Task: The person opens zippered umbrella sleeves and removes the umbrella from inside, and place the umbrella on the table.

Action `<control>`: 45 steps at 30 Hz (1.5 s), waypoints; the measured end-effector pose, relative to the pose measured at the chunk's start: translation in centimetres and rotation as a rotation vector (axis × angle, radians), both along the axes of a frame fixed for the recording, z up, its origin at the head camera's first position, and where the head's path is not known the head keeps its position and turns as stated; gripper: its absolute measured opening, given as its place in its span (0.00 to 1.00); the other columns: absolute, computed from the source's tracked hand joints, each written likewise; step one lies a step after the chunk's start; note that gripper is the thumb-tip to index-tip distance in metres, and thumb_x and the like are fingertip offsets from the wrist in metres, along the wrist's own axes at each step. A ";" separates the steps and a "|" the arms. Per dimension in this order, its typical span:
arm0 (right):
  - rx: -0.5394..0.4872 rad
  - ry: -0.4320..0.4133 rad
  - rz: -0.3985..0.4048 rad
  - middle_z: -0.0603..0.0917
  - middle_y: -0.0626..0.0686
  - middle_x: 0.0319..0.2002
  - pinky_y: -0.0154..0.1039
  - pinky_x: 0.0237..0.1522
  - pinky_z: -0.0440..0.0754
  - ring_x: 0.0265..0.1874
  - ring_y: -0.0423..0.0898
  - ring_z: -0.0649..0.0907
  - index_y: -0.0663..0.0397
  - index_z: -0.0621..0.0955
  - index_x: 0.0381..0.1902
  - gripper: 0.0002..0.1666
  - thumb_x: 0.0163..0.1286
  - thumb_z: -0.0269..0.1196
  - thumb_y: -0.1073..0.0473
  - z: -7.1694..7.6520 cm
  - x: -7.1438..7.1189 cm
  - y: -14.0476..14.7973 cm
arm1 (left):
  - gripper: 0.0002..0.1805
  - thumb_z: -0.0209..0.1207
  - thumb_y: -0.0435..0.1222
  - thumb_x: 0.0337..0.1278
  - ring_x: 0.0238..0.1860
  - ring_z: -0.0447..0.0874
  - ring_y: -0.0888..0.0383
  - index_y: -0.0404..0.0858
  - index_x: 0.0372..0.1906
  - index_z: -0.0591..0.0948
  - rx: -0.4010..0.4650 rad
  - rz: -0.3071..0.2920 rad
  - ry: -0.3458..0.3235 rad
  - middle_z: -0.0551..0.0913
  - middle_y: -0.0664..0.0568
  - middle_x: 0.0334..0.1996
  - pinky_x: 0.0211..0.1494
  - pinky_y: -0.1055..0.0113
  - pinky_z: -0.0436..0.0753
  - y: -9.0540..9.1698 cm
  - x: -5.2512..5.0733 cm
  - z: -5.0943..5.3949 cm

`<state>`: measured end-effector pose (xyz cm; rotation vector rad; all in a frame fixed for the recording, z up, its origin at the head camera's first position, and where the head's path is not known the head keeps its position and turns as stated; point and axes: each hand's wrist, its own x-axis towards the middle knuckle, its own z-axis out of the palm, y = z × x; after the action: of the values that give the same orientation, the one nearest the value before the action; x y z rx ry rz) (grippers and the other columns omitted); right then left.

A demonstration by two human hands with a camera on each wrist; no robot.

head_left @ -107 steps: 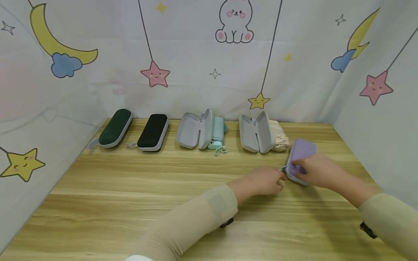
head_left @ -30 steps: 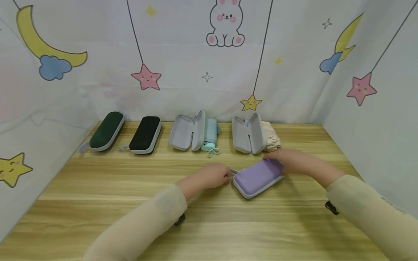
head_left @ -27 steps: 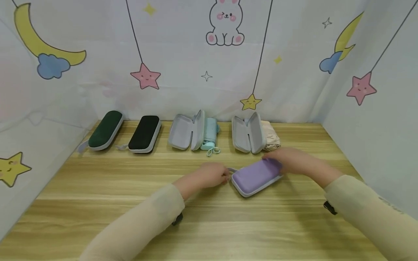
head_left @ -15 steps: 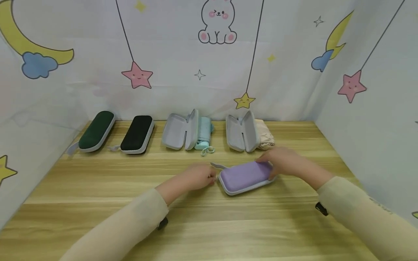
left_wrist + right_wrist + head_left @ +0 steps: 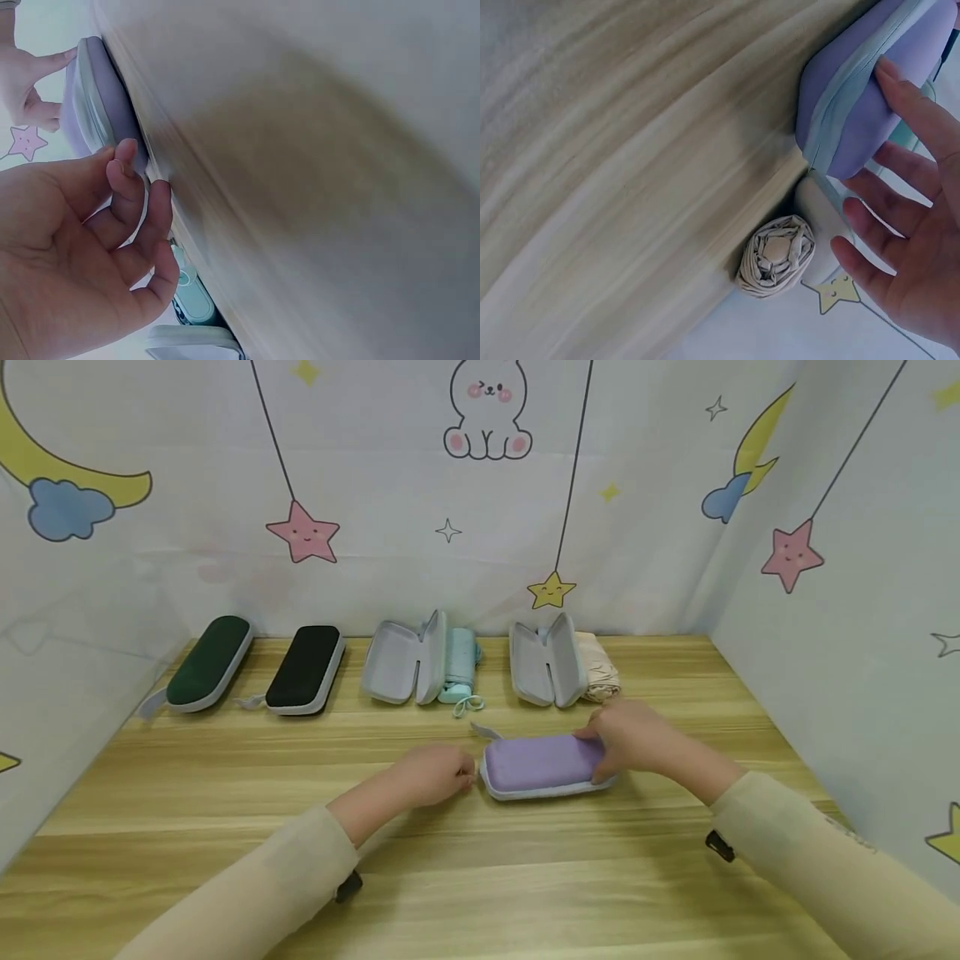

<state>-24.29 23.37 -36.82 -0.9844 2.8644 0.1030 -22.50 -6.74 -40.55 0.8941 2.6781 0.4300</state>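
A closed purple case (image 5: 543, 762) with a pale zipped rim lies crosswise on the table, its grey strap sticking out at the back left. My right hand (image 5: 633, 739) grips its right end, thumb on the near side and fingers behind. At the left end is my left hand (image 5: 431, 775), thumb and index fingertips pinched together by the rim; the zip pull there is mostly hidden. In the left wrist view, the other fingers of the left hand (image 5: 90, 232) are loosely bent. The right wrist view shows the right thumb against the case (image 5: 862, 97).
Along the back of the table (image 5: 420, 877) stand a green case (image 5: 212, 662), a black case (image 5: 303, 667), an open grey-lined case (image 5: 393, 662) beside a mint folded umbrella (image 5: 460, 662), and another open case (image 5: 531, 667) beside a beige folded bundle (image 5: 597, 667). A printed curtain hangs behind.
The purple case has come from the right towards the middle and turned from steeply slanted to crosswise. Both hands have moved left with it, the right hand shifting to its right end.
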 end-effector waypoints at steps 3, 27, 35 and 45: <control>-0.005 0.013 -0.018 0.86 0.49 0.37 0.46 0.39 0.78 0.34 0.49 0.80 0.55 0.86 0.51 0.42 0.40 0.78 0.38 0.0 0.6 -0.4 | 0.12 0.58 0.36 0.67 0.25 0.69 0.60 0.45 0.24 0.79 0.004 0.020 -0.007 0.75 0.57 0.22 0.35 0.62 0.73 -0.2 0.2 0.0; 0.012 0.026 -0.270 0.79 0.46 0.22 0.42 0.23 0.74 0.27 0.48 0.75 0.55 0.84 0.29 0.30 0.47 0.75 0.34 -0.3 5.5 -4.6 | 0.09 0.58 0.36 0.67 0.30 0.79 0.56 0.38 0.34 0.85 -0.057 0.077 0.099 0.83 0.52 0.29 0.41 0.57 0.80 0.6 0.7 0.5; -0.043 -0.120 -0.094 0.73 0.65 0.63 0.57 0.54 0.75 0.57 0.64 0.76 0.58 0.71 0.67 0.53 0.48 0.77 0.40 0.5 5.1 -2.9 | 0.09 0.56 0.37 0.69 0.27 0.73 0.58 0.40 0.37 0.85 -0.067 0.098 0.063 0.81 0.54 0.29 0.37 0.59 0.78 0.4 0.4 1.0; -0.029 -0.290 0.259 0.57 0.52 0.75 0.52 0.62 0.70 0.69 0.58 0.64 0.40 0.68 0.72 0.50 0.53 0.73 0.71 2.0 3.6 -3.2 | 0.09 0.54 0.38 0.70 0.27 0.72 0.58 0.42 0.37 0.83 -0.064 0.106 0.073 0.78 0.56 0.28 0.35 0.60 0.76 -0.1 0.2 1.0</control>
<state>-20.64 20.19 -34.79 -1.2569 2.4751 -0.0557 -22.29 -6.83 -39.51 0.7668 2.7977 0.3394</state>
